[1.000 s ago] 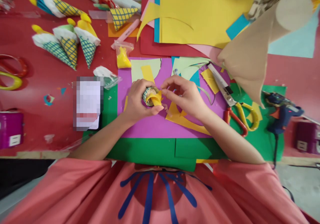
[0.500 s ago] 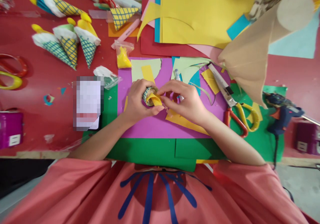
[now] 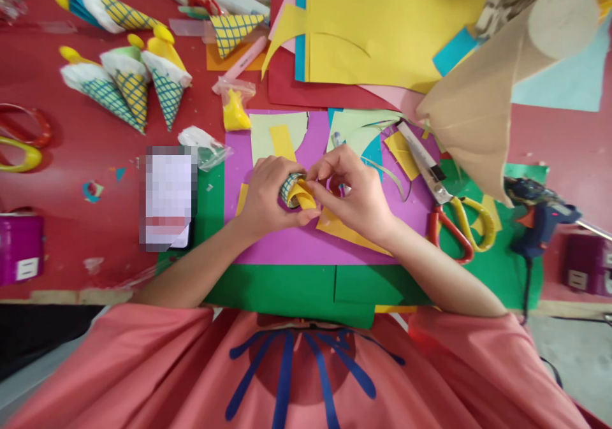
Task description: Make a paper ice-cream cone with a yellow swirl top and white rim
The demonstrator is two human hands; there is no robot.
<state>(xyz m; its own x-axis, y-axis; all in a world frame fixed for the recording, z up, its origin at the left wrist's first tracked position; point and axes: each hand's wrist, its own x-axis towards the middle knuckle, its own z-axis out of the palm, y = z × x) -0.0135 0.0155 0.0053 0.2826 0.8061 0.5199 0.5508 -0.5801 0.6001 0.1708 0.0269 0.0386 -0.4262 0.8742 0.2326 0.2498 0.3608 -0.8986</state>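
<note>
My left hand [image 3: 265, 196] is wrapped round a small paper cone [image 3: 291, 187] with a blue grid pattern, held above the purple sheet [image 3: 287, 241]. A yellow paper piece [image 3: 305, 194] curls out of the cone's mouth. My right hand [image 3: 351, 190] pinches that yellow piece at the cone's rim with thumb and forefinger. Under my right hand lies a yellow paper offcut [image 3: 347, 230].
Several finished patterned cones [image 3: 129, 85] lie at the back left. Scissors [image 3: 459, 222] and a blue glue gun [image 3: 538, 215] sit to the right on green paper [image 3: 296, 289]. Yellow sheets [image 3: 392, 27] and a tan cone [image 3: 478, 116] are at the back. A phone [image 3: 168, 199] lies left.
Both hands have shifted slightly right and closer together. The cone has turned in my left hand, and my right fingers have closed tighter on the yellow piece.
</note>
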